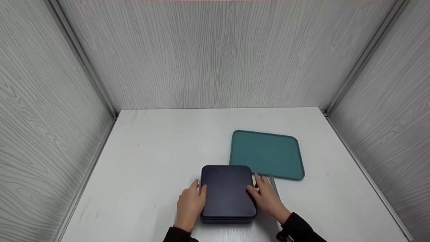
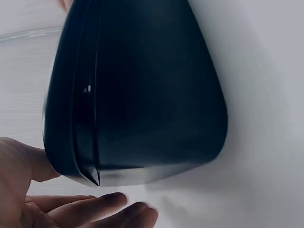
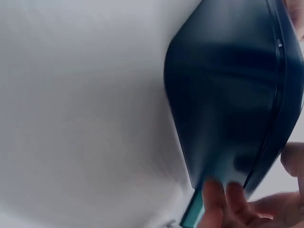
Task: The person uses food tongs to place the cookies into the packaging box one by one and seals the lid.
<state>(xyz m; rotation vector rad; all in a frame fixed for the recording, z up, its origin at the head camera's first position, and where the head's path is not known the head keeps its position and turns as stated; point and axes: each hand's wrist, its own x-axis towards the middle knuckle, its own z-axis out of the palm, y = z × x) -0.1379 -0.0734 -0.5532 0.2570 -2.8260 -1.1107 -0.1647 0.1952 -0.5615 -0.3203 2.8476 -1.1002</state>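
A dark navy tin box (image 1: 229, 191) with rounded corners and a lid sits at the table's near middle, lid closed down on it. Along its left side is my left hand (image 1: 190, 204), thumb at the lid's edge. In the left wrist view, the loosely extended fingers (image 2: 97, 206) lie beside the box wall, spaced away from the thumb. My right hand (image 1: 267, 196) grips the opposite side, thumb over the lid's edge. The right wrist view has its fingertips (image 3: 213, 189) against the side wall of the box. The box's underside is hidden.
A teal tray (image 1: 267, 153) lies behind and to the right, its front left corner overlapped by the box. Next to my right hand, a thin grey patterned strip (image 1: 272, 183) shows, partly covered. Grey wood-grain panels (image 1: 215, 53) enclose the white table (image 1: 151, 151) at back and sides.
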